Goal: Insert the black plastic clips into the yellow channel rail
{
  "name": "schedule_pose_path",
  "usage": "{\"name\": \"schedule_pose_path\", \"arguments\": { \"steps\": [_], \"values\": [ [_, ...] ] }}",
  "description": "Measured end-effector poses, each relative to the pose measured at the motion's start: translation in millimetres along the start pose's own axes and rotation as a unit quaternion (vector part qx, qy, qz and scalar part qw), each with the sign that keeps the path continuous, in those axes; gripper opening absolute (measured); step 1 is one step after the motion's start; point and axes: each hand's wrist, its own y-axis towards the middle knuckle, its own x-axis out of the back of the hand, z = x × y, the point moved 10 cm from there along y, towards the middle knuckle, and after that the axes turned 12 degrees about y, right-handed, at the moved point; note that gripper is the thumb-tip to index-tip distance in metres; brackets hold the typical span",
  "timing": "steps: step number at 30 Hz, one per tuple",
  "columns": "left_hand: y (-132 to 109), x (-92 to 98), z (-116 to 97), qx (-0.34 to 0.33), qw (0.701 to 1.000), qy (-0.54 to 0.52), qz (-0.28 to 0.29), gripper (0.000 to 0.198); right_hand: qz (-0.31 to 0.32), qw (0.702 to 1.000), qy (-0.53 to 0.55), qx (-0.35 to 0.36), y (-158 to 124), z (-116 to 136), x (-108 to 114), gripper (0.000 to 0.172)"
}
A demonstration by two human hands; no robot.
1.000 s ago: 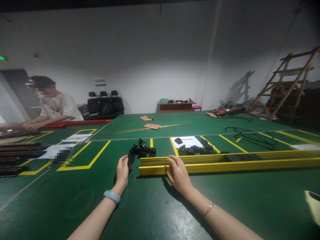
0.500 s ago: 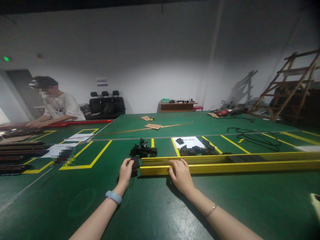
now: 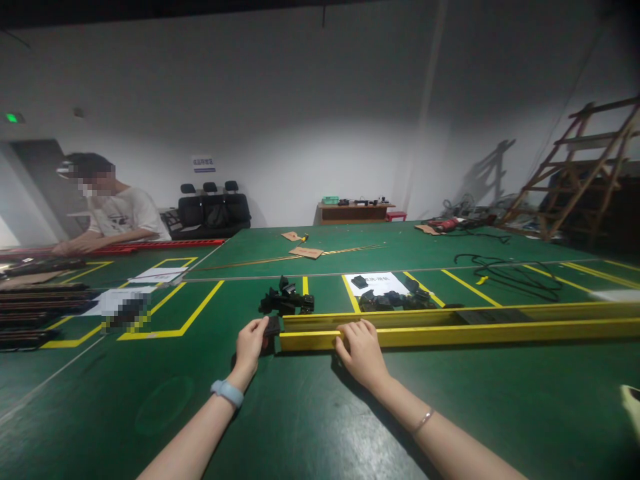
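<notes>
A long yellow rail (image 3: 450,333), shaped like an open channel, lies across the green table with a dark insert in its trough. My left hand (image 3: 251,347) is closed on a black end cap (image 3: 271,325), which sits right at the rail's left end; I cannot tell how far it is inside. My right hand (image 3: 363,350) grips the rail's near wall a little to the right of that end, its fingers bent over the top edge. Just behind the rail are a heap of black plastic pieces (image 3: 285,298) and a second black heap (image 3: 395,300) beside a white paper sign (image 3: 377,283).
Yellow tape lines (image 3: 200,310) mark the green table (image 3: 300,413). Dark rails (image 3: 45,307) are stacked at the left, where a co-worker (image 3: 120,213) leans over a red rail (image 3: 175,247). A black cable (image 3: 510,277) and a wooden ladder (image 3: 575,167) are at the right.
The end cap in my left hand has shifted slightly right, closer against the rail's end. My right hand has stayed almost in place on the rail.
</notes>
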Motion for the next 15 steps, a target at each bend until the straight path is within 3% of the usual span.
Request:
{"name": "schedule_pose_path", "arguments": {
  "steps": [6, 15],
  "values": [
    [5.0, -6.6, 7.3, 0.031, 0.996, -0.079, 0.04, 0.056, 0.006, 1.0, 0.0, -0.006, 0.2, -0.2, -0.8, 0.014],
    [0.0, -13.2, -2.8, 0.012, 0.997, -0.025, 0.077, 0.054, 0.0, 1.0, -0.003, -0.002, -0.2, 0.0, 0.2, 0.014]
  ]
}}
